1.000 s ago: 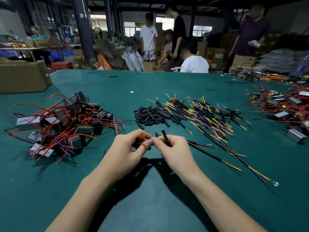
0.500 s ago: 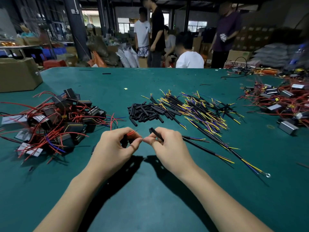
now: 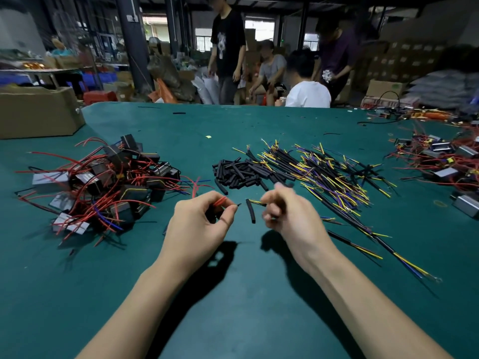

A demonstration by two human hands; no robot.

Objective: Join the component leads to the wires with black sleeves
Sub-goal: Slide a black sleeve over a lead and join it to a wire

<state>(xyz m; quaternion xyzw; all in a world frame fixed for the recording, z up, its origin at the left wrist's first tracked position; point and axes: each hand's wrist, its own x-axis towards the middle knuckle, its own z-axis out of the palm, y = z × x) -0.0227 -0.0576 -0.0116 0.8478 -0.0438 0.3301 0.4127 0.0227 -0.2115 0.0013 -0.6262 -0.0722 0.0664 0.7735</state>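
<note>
My hands have drawn apart since half a second ago, when their fingertips nearly met, and a black sleeve (image 3: 250,210) now shows in the gap between them, no longer held by my right fingers. My left hand (image 3: 201,224) hovers just above the green table (image 3: 233,294), wrist low, thumb and forefinger pinched on a red component lead (image 3: 220,201) whose dark tip pokes out to the right. My right hand (image 3: 290,216) is blurred; its fingers look curled, with a yellow-striped wire (image 3: 255,202) sticking out to the left, but I cannot tell how firm that grip is. To the far left lies the heap of black components with red leads (image 3: 103,187); beyond my hands sit the loose sleeves (image 3: 238,173), and to their right the spread of black, yellow and blue wires (image 3: 329,174). I can read no writing on any of it.
</note>
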